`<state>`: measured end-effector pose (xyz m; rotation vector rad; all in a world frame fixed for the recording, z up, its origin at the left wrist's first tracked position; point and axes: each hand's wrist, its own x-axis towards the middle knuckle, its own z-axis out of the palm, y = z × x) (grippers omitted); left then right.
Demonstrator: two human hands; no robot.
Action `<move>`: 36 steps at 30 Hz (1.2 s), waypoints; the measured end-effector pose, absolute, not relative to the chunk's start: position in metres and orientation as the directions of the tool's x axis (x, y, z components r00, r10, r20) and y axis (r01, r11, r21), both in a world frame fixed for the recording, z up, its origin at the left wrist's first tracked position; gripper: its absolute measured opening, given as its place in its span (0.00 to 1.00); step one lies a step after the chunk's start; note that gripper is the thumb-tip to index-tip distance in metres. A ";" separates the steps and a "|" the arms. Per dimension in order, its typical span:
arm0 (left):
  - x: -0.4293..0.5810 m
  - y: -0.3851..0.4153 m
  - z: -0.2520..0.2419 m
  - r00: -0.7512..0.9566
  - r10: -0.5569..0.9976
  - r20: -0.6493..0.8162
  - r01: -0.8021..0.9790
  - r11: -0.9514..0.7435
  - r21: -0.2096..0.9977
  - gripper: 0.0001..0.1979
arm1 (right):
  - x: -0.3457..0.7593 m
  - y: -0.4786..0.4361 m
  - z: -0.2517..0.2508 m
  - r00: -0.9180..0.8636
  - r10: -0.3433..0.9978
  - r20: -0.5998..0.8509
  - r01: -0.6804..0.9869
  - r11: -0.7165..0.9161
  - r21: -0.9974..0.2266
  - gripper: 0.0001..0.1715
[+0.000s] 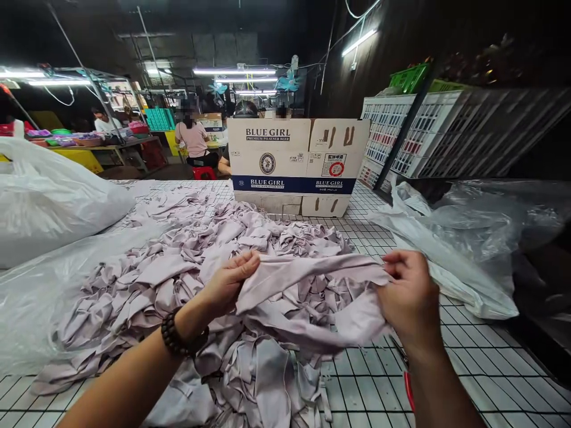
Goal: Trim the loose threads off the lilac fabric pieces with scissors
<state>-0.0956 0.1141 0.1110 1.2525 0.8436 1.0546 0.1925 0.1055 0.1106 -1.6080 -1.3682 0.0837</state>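
Note:
A looped pale pink cloth piece is stretched in the air between my two hands, its lower part hanging in a blurred curve. My left hand pinches its left end between thumb and fingers; a dark beaded bracelet is on that wrist. At the right end, my right hand is closed on the cloth. Below and behind lies a big heap of similar pink cloth pieces. A tool with a red handle lies on the table, partly hidden by my right forearm.
A white cardboard box stands behind the heap on the grid-patterned table. Plastic bags lie at left and right. Stacked white crates are at the back right. Several people sit in the background, one in a pink shirt.

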 end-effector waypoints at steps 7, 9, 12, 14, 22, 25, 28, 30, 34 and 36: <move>-0.102 0.085 0.123 0.320 0.926 -0.200 -0.486 0.342 0.804 0.17 | 0.171 0.140 0.110 0.127 0.954 0.272 0.764 0.081 -0.640 0.14; -0.098 0.078 0.123 0.314 0.930 -0.192 -0.522 0.338 0.783 0.14 | 0.156 0.125 0.112 -0.021 0.977 0.212 0.739 0.158 -0.655 0.15; -0.090 0.071 0.128 0.269 0.956 -0.117 -0.575 0.257 0.777 0.12 | 0.128 0.091 0.120 -0.283 0.951 0.124 0.580 0.273 -0.768 0.11; -0.084 0.070 0.132 0.237 0.970 -0.061 -0.598 0.195 0.778 0.13 | 0.109 0.075 0.122 -0.391 0.918 0.069 0.468 0.263 -0.844 0.13; -0.086 0.077 0.143 0.142 0.982 0.128 -0.529 -0.033 0.848 0.17 | 0.090 0.098 0.118 -0.289 0.933 0.215 -0.076 0.202 -0.976 0.15; -0.090 0.079 0.154 0.069 0.972 0.223 -0.498 -0.160 0.852 0.18 | 0.102 0.102 0.139 -0.233 0.938 0.256 -0.199 0.212 -0.957 0.15; -0.086 0.079 0.166 0.079 0.962 0.261 -0.468 -0.195 0.862 0.18 | 0.108 0.101 0.163 -0.221 0.948 0.230 -0.327 0.150 -0.933 0.17; -0.080 0.076 0.172 0.068 0.957 0.281 -0.482 -0.216 0.849 0.19 | 0.108 0.099 0.176 -0.212 0.953 0.218 -0.372 0.128 -0.920 0.18; -0.069 0.066 0.184 0.038 0.943 0.331 -0.569 -0.252 0.783 0.17 | 0.106 0.089 0.198 -0.243 0.935 0.258 -0.343 0.166 -0.925 0.16; -0.066 0.058 0.188 0.057 0.945 0.321 -0.626 -0.216 0.749 0.15 | 0.103 0.086 0.207 -0.267 0.920 0.286 -0.300 0.202 -0.932 0.14</move>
